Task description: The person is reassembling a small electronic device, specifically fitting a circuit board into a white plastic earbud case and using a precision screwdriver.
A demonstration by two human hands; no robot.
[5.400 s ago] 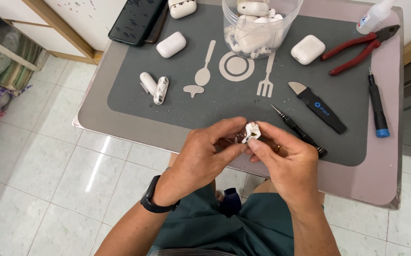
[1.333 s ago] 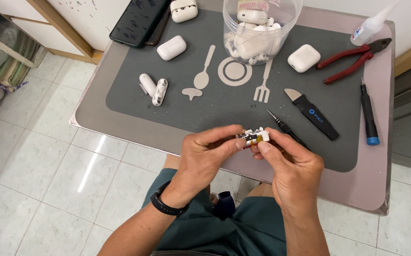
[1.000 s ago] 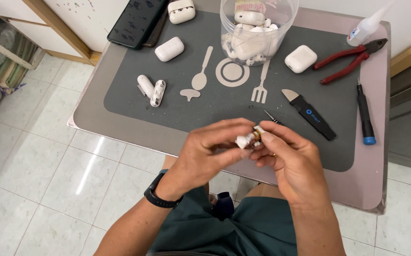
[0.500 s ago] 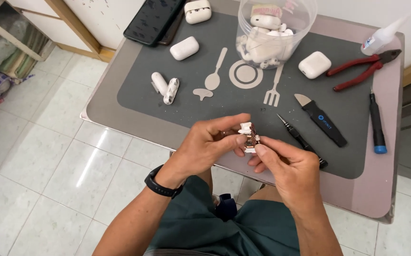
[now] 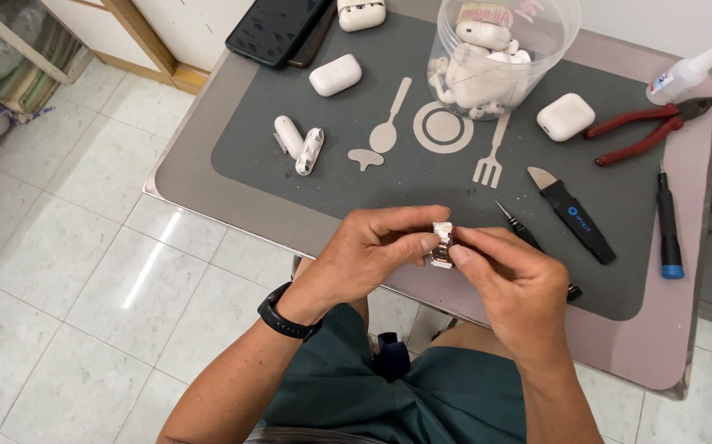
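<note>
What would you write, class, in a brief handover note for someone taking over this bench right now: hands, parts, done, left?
Left hand and right hand: both pinch one small white-and-brown part over the near table edge.
On the grey mat: an opened white shell in two halves, closed white cases, a tub of white parts, a pry tool, red pliers.
Done: shell opened.
Left: part not yet set down.

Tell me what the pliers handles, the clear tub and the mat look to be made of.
Pliers handles: likely a red rubbery or plastic coating, matte, over dark metal jaws.
Clear tub: looks like thin transparent plastic; the white pieces inside show through its glossy wall.
Mat: probably soft plastic or silicone, dull grey, lying flat with printed cutlery shapes.
</note>
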